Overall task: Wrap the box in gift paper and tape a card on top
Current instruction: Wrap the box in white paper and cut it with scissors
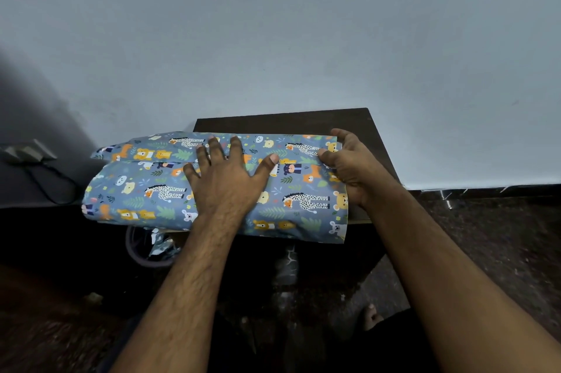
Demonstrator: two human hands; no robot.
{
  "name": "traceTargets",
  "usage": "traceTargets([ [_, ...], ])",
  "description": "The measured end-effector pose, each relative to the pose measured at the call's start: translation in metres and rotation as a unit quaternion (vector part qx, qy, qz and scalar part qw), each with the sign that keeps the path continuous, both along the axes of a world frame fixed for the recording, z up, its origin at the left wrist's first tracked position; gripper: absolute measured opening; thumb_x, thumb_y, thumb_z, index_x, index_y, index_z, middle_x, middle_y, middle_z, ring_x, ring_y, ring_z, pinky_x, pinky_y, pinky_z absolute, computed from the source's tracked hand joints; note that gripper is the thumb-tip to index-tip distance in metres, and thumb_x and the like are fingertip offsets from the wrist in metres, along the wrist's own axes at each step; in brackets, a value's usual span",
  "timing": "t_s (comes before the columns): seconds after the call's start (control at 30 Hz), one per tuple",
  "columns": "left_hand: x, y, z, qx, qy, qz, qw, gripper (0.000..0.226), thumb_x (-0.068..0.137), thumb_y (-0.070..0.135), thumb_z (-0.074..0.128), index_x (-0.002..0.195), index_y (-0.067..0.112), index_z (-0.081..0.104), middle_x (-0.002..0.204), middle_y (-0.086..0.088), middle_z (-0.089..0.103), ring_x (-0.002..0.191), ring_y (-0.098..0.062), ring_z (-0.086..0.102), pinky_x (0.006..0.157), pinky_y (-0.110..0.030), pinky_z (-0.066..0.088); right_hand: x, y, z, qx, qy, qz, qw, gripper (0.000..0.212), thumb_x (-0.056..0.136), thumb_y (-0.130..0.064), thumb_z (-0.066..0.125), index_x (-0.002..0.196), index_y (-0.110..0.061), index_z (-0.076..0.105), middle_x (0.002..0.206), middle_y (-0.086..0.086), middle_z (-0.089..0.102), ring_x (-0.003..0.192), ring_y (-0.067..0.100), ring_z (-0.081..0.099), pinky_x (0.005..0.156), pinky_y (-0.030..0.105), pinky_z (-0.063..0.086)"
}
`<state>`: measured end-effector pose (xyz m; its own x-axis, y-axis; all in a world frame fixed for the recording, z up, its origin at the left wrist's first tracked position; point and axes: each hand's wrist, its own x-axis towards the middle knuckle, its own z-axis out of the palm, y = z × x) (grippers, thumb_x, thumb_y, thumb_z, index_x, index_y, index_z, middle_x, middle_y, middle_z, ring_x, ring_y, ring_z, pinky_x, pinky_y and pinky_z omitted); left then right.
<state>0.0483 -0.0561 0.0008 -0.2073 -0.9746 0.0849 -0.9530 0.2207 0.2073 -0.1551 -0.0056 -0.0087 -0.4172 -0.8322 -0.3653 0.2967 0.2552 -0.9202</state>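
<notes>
Our left hand (223,178) presses flat on gift paper (158,187) covering the box; right hand (349,166) pinches its right edge. Small dark table (303,122) against blue wall (273,38); paper overhangs left.

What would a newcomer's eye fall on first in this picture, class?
The bright animal-print gift paper, folded over something on a small dark table against a pale wall, stands out first. Next come the hands: the left hand presses flat with spread fingers on the paper's middle, while the right hand grips the paper at its right end.
</notes>
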Motion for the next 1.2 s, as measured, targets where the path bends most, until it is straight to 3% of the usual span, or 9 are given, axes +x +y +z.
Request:
traceTargets([
  [0.13, 0.000, 0.000, 0.000, -0.029, 0.049, -0.007, 0.998, 0.108, 0.083, 0.089, 0.027, 0.163, 0.022, 0.002, 0.170, -0.012, -0.012, 0.157, -0.033, -0.011, 0.120, -0.064, 0.010, 0.004, -0.001, -0.002, -0.029, 0.019, -0.049, 0.998, 0.057, 0.099, -0.025, 0.066, 0.148, -0.016, 0.037, 0.138, 0.010, 0.054, 0.090, 0.022, 0.072, 0.055, 0.033, 0.060],
  [0.27, 0.000, 0.003, 0.003, -0.103, 0.119, -0.040, 0.987, 0.104, 0.089, 0.084, 0.034, 0.162, 0.014, 0.014, 0.169, -0.020, -0.005, 0.156, -0.039, -0.002, 0.118, -0.063, 0.021, 0.006, 0.004, -0.002, -0.048, 0.006, -0.092, 0.995, 0.065, 0.096, -0.053, 0.063, 0.143, -0.014, 0.040, 0.138, 0.011, 0.057, 0.102, 0.023, 0.071, 0.073, 0.039, 0.063],
  [0.5, 0.003, 0.031, 0.016, -0.166, 0.152, -0.202, 0.953, 0.090, 0.092, 0.075, 0.032, 0.157, 0.014, 0.033, 0.168, -0.010, 0.023, 0.156, -0.031, 0.016, 0.123, -0.059, 0.010, 0.031, 0.041, 0.015, -0.143, 0.086, -0.101, 0.981, 0.047, 0.101, -0.018, 0.063, 0.142, -0.016, 0.042, 0.098, 0.000, 0.075, 0.091, 0.024, 0.074, 0.086, 0.050, 0.060],
  [0.67, 0.017, 0.071, 0.032, -0.182, 0.134, -0.265, 0.937, 0.103, 0.078, 0.088, 0.039, 0.155, 0.020, 0.037, 0.147, -0.005, 0.054, 0.148, -0.023, 0.034, 0.123, -0.053, 0.006, 0.049, 0.087, 0.033, -0.200, 0.103, -0.002, 0.974, 0.031, 0.107, -0.032, 0.050, 0.134, -0.018, 0.059, 0.114, -0.001, 0.075, 0.106, 0.017, 0.071, 0.095, 0.040, 0.057],
  [0.73, 0.023, 0.085, 0.045, -0.118, 0.120, -0.268, 0.949, 0.104, 0.070, 0.091, 0.051, 0.149, 0.024, 0.046, 0.119, -0.001, 0.068, 0.126, -0.023, 0.056, 0.119, -0.047, 0.020, 0.050, 0.102, 0.034, -0.161, 0.118, 0.030, 0.979, 0.042, 0.108, -0.049, 0.038, 0.122, -0.026, 0.071, 0.121, -0.012, 0.071, 0.108, 0.009, 0.068, 0.097, 0.040, 0.052],
  [0.83, 0.026, 0.103, 0.052, 0.059, 0.012, -0.295, 0.954, 0.075, 0.068, 0.078, 0.072, 0.127, 0.034, 0.061, 0.106, 0.006, 0.068, 0.105, -0.019, 0.062, 0.084, -0.032, 0.040, 0.043, 0.113, 0.033, -0.086, 0.194, -0.002, 0.977, 0.048, 0.107, -0.049, 0.038, 0.108, -0.016, 0.073, 0.089, -0.001, 0.078, 0.074, 0.007, 0.064, 0.075, 0.031, 0.046],
  [0.93, 0.022, 0.113, 0.038, 0.152, -0.057, -0.335, 0.928, 0.042, 0.072, 0.056, 0.084, 0.101, 0.031, 0.069, 0.096, 0.010, 0.061, 0.094, -0.015, 0.061, 0.070, -0.030, 0.040, 0.018, 0.106, 0.014, 0.028, 0.442, -0.049, 0.895, 0.014, 0.100, -0.020, 0.060, 0.106, -0.016, 0.072, 0.094, -0.003, 0.074, 0.088, 0.012, 0.067, 0.076, 0.027, 0.044],
  [1.07, 0.016, 0.110, 0.026, 0.190, -0.021, -0.333, 0.923, 0.033, 0.082, 0.057, 0.075, 0.091, 0.026, 0.071, 0.087, 0.008, 0.064, 0.081, -0.013, 0.060, 0.066, -0.029, 0.043, 0.002, 0.083, -0.007, 0.140, 0.574, 0.031, 0.806, 0.038, 0.094, -0.007, 0.061, 0.130, -0.014, 0.064, 0.128, 0.018, 0.057, 0.115, 0.039, 0.056, 0.096, 0.043, 0.049],
  [1.2, 0.014, 0.096, 0.018, 0.172, -0.002, -0.317, 0.933, 0.032, 0.091, 0.056, 0.066, 0.102, 0.026, 0.070, 0.094, 0.006, 0.065, 0.086, -0.014, 0.059, 0.072, -0.031, 0.046, -0.004, 0.062, -0.013, 0.168, 0.623, 0.079, 0.760, 0.045, 0.090, -0.003, 0.053, 0.132, -0.016, 0.063, 0.125, 0.018, 0.056, 0.114, 0.040, 0.053, 0.093, 0.049, 0.052],
])
